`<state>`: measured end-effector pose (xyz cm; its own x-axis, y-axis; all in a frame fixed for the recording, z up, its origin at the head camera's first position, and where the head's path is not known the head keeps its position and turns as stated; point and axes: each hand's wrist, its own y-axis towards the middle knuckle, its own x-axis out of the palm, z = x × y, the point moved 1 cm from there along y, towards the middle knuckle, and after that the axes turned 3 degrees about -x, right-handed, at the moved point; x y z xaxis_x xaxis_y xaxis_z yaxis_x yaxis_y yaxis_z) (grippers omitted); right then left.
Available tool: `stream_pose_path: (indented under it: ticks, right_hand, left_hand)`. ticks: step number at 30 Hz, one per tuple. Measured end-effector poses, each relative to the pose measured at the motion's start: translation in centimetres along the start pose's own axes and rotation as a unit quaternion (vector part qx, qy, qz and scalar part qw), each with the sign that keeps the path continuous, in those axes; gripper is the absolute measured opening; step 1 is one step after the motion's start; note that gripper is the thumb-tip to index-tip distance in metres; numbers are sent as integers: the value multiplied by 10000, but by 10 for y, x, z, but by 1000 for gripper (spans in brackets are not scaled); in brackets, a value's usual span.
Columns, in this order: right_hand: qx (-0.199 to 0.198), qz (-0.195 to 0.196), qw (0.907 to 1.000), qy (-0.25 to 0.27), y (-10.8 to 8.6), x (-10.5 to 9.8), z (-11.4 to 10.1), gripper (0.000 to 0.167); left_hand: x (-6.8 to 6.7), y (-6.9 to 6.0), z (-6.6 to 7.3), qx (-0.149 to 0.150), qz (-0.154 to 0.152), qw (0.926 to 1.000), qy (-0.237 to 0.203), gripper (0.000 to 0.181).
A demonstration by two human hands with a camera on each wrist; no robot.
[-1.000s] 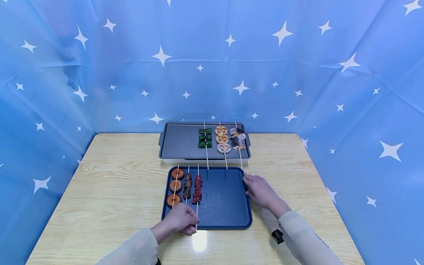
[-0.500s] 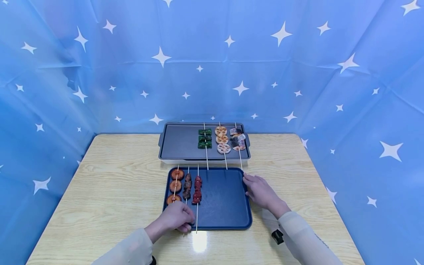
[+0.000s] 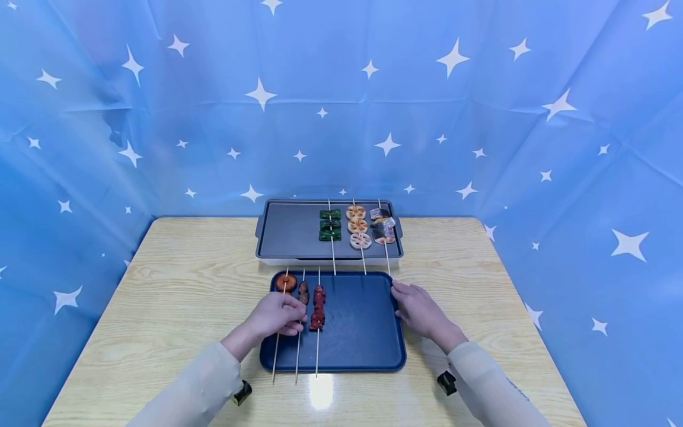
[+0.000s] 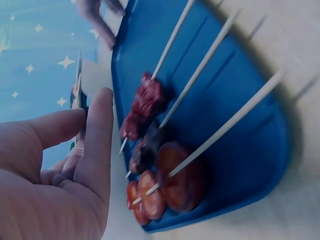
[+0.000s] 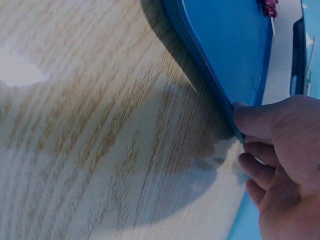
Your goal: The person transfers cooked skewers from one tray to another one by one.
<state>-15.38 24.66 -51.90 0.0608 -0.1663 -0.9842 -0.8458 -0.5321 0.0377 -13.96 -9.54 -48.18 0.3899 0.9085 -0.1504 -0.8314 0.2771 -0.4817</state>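
My left hand (image 3: 273,315) hovers over the left side of the blue tray (image 3: 358,350), above the skewer of round orange-brown slices (image 3: 286,281) and beside the dark meat skewer (image 3: 303,292). It hides parts of both. In the left wrist view the fingers of that hand (image 4: 60,175) hold nothing, and the skewers lie on the tray. A red meat skewer (image 3: 318,314) lies to the right. My right hand (image 3: 424,311) grips the tray's far right corner; the right wrist view shows its thumb on the rim (image 5: 215,82).
Behind the blue tray stands a dark rectangular grill plate (image 3: 288,231) on a white base. Its right half bears a green skewer (image 3: 330,225), a lotus-slice skewer (image 3: 357,226) and a fish-like skewer (image 3: 383,228). Their sticks extend over its front edge. The wooden table (image 3: 187,296) carries both.
My left hand has left the lower ends of the skewer sticks and moved up and slightly left over the food pieces. The right hand has stayed at the tray corner.
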Motion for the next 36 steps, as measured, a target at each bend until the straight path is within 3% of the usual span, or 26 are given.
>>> stream_pose_path:
  ticks: [9, 23, 36]
  right_hand:
    - [38, -12, 10000, -29, 0, 2, 1, 52]
    - [3, -24, 10000, -53, 1, 0, 0, 51]
    - [-10, 3, 10000, -99, 0, 2, 1, 51]
  left_hand:
    - [-9, 22, 16, -95, 276, 9993, -219, 30]
    - [9, 55, 33, -153, 232, 9978, -607, 37]
    - [20, 71, 42, -431, 168, 9936, -1032, 34]
